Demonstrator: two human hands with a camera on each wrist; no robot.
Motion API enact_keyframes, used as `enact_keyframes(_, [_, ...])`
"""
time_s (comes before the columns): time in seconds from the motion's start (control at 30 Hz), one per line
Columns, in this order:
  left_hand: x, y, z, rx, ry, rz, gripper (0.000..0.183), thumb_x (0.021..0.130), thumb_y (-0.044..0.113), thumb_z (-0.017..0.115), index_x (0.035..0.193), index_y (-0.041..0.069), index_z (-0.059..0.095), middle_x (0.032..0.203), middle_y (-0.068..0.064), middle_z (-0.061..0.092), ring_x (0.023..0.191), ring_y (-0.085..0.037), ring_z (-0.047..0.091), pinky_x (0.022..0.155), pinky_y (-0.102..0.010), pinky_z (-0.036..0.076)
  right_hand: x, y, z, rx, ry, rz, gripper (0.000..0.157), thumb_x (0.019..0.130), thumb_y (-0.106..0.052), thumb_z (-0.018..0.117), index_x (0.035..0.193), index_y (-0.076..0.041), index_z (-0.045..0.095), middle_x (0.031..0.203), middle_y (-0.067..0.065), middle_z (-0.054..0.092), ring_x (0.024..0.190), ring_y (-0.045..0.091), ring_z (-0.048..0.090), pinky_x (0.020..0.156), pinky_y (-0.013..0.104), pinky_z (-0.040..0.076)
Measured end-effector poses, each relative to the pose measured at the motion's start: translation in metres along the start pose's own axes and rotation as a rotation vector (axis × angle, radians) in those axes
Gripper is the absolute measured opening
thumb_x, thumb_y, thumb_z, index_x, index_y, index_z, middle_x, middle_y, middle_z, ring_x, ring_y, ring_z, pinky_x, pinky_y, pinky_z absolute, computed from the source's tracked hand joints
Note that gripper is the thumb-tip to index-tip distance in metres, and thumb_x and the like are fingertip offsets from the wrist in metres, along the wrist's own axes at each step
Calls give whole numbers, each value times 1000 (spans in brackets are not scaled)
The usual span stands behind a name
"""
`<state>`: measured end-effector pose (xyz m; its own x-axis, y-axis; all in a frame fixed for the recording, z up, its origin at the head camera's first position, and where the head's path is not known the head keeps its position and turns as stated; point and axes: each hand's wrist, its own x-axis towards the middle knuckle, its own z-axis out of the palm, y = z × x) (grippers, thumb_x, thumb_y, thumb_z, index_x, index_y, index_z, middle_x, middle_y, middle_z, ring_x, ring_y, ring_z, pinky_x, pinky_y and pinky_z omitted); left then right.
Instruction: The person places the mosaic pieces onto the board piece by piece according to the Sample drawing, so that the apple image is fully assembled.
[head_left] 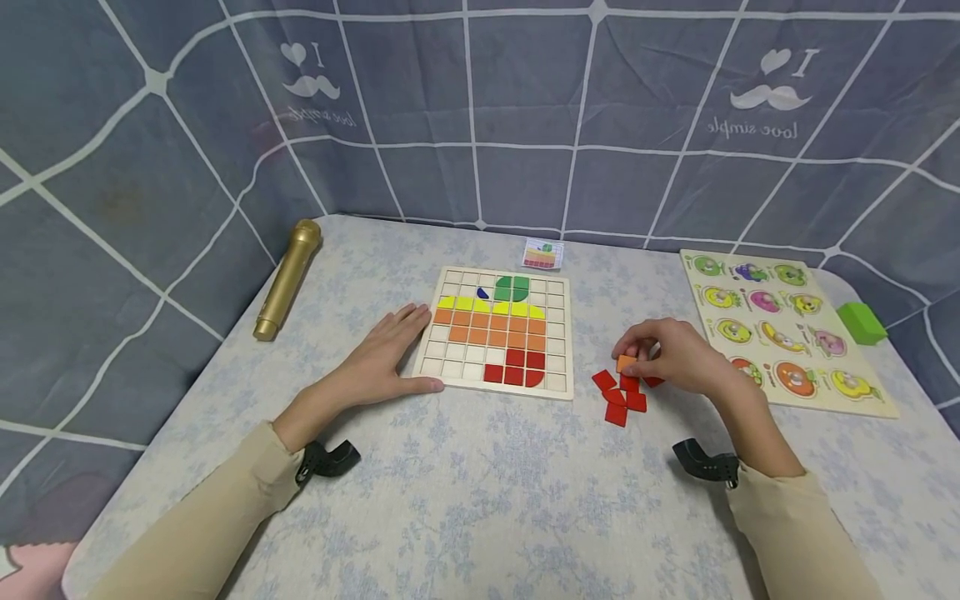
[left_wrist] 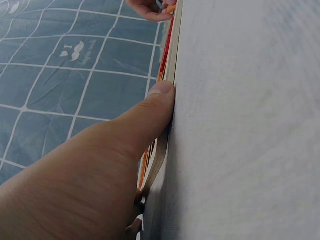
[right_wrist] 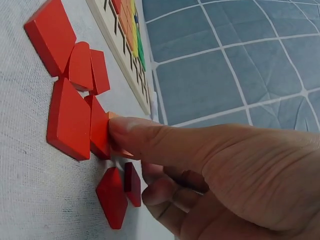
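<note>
A square wooden grid board (head_left: 567, 367) lies flat on the table, partly filled with coloured tiles: green and blue at the top, then yellow, orange and red rows. At its left side my left hand (head_left: 378, 358) rests with fingers stretched along the edge and the thumb touching the near left corner. To the right of the board, my right hand (head_left: 678, 358) pinches an orange tile (head_left: 625, 363) between thumb and fingers. Beneath and around it lie several loose red tiles (head_left: 616, 415), some with rounded sides; the right wrist view shows them close to the fingertips.
Behind the board lies a small picture card (head_left: 543, 254) with a similar coloured pattern. A gold cylinder like a microphone (head_left: 288, 280) lies at the left. A fruit puzzle board (head_left: 795, 333) and a green block (head_left: 862, 323) are at the right, near the curtain.
</note>
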<state>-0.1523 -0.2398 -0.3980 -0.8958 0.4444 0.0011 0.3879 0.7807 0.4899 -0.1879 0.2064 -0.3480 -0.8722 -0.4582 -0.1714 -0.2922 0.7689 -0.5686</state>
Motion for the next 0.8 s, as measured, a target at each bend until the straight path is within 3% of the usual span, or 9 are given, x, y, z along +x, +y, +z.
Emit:
enact_keyframes(0.2, [0,-1,0,2,0,-4,115,87,54,83,167,-1,21,176,-18,18,165,-36,9,135,-54,7,0,3,-1,-7,3,9,11,88,-16,87,92,-14,76,76,-1,62,73,17,56,57,25,47])
enact_keyframes(0.37, [0,1,-1,-3,1,-3,115,86,53,83,167,-1,21,175,-18,19,165,-36,9,135,-54,7,2,0,2,-20,69,-30,9,92,-18,84,99,-14,79,82,-3,71,82,17,63,71,26,55])
enact_keyframes(0.6, [1,3,-2,-10,-5,-6,115,86,53,84,167,-1,21,175,-19,19,165,-37,9,135,-54,7,12,-19,15,24,59,-67,22,97,-15,78,117,-8,80,103,6,79,81,18,66,73,31,59])
enact_keyframes(0.8, [0,3,-3,-3,-9,-17,115,87,53,84,167,-1,22,175,-19,19,164,-37,10,135,-54,7,30,-44,28,72,93,-95,17,96,-15,79,112,-9,82,98,2,79,89,17,69,84,36,63])
